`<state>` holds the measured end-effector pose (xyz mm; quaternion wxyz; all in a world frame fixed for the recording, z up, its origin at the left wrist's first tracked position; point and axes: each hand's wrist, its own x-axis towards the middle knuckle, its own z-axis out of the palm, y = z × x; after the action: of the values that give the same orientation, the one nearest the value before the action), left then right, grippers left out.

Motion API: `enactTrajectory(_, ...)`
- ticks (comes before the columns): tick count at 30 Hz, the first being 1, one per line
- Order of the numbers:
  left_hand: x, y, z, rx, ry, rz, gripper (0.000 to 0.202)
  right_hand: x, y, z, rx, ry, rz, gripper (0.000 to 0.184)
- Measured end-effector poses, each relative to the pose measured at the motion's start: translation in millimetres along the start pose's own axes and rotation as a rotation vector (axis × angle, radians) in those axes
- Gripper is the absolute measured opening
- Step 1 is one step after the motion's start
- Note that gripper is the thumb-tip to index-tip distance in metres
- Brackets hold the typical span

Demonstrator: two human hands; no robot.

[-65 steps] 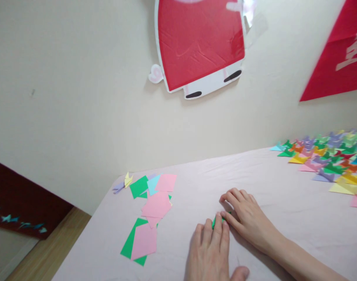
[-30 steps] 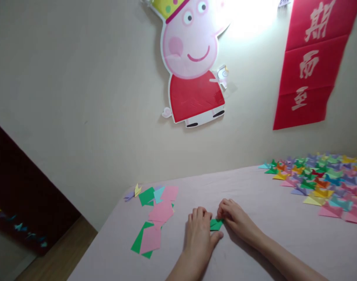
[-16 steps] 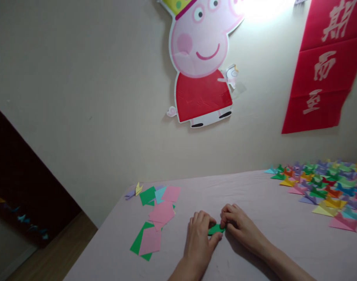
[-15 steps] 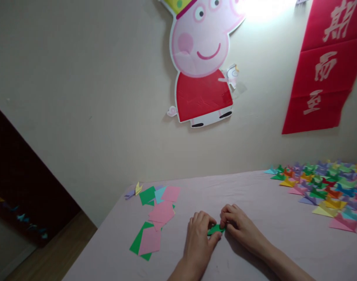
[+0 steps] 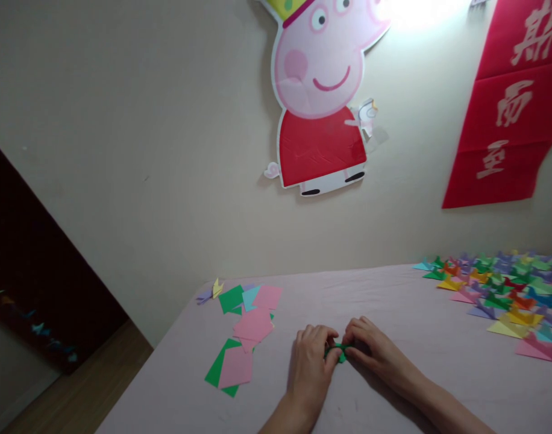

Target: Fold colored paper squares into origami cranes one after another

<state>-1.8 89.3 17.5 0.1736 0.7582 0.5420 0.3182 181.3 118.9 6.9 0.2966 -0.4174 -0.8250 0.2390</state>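
Note:
Between my two hands, low in the head view, is a small folded piece of green paper (image 5: 342,357). My left hand (image 5: 313,355) pinches its left end between thumb and fingers. My right hand (image 5: 370,345) grips the right end, thumb below and curled fingers above. Both hands rest close to the pale pink cloth-covered table (image 5: 303,398). My fingers cover much of the paper, so its exact folded shape is hidden.
Loose pink sheets (image 5: 253,325) and green sheets (image 5: 217,364) lie to the left. Behind them are a yellow folded piece (image 5: 217,288) and a purple one (image 5: 204,296). Rows of many-coloured folded paper birds (image 5: 506,295) fill the right. A wall (image 5: 190,181) stands behind.
The green paper lay flatter and showed a broader face; now it is turned to a narrow edge with a small part hanging below. Both hands stay on it. The view has shifted slightly.

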Motion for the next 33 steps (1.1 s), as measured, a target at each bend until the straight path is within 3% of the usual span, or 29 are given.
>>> enactTrajectory(4,0.1,1.4,-1.0,0.067,-0.002,0.012,0.007,0.1,5.1,-0.1,0.02,0.015,-0.013,0.013)
enactTrajectory(12,1.5,5.2,-4.4,0.051,0.029,-0.068,0.014,1.2,10.1,-1.2,0.07,0.09,0.03,0.014)
enactTrajectory(23,6.5,-2.8,-3.2,-0.138,0.046,-0.127,0.014,2.2,7.2,-5.4,0.176,0.116,0.059,0.027)
enactTrajectory(28,8.6,-12.5,0.3,-0.224,0.034,-0.148,0.01,3.3,13.0,-6.0,0.217,0.234,0.144,0.03)
enactTrajectory(33,8.9,-15.6,3.1,-0.221,0.042,-0.111,0.011,3.4,13.2,-1.8,0.193,0.232,-0.002,0.021)
